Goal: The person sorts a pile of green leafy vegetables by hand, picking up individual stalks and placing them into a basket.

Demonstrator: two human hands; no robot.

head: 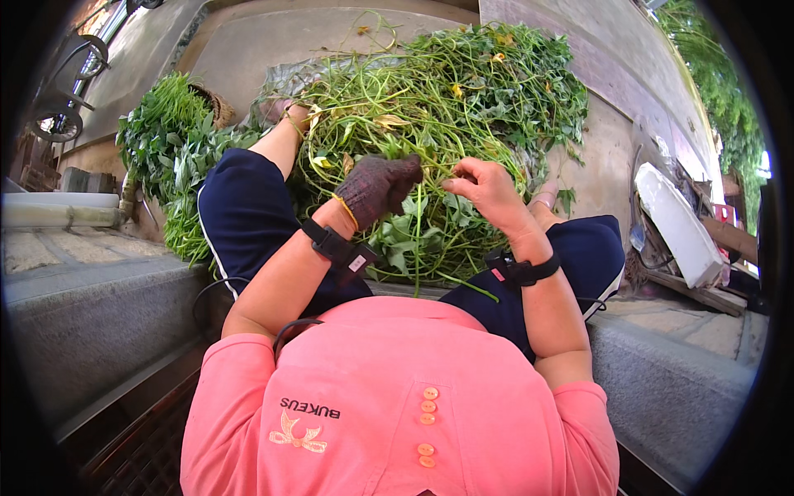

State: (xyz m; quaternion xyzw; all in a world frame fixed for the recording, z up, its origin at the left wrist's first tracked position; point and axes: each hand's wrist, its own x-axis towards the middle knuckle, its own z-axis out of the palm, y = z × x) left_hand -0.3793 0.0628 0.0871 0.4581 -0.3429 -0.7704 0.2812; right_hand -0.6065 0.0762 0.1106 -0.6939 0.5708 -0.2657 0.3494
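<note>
A large heap of leafy green vines (434, 93) lies between and beyond my legs, with some yellowed leaves among the stems. My left hand (384, 186), in a dark knitted glove with a yellow cuff edge, is closed on a small bunch of green stems (397, 150) above the near part of the heap. Bare, my right hand (487, 189) is just to its right, thumb and forefinger close together near a thin stem; whether they pinch it is unclear. Long stems hang below the hands toward my lap. Both wrists wear black straps with small devices.
A pile of leafy green stems (180, 142) lies at the left beside a woven basket (214, 105). Stone ledges (111, 297) flank me. At the right a white foam piece (679, 223) leans among boards and clutter. A wheeled metal frame (62, 93) stands far left.
</note>
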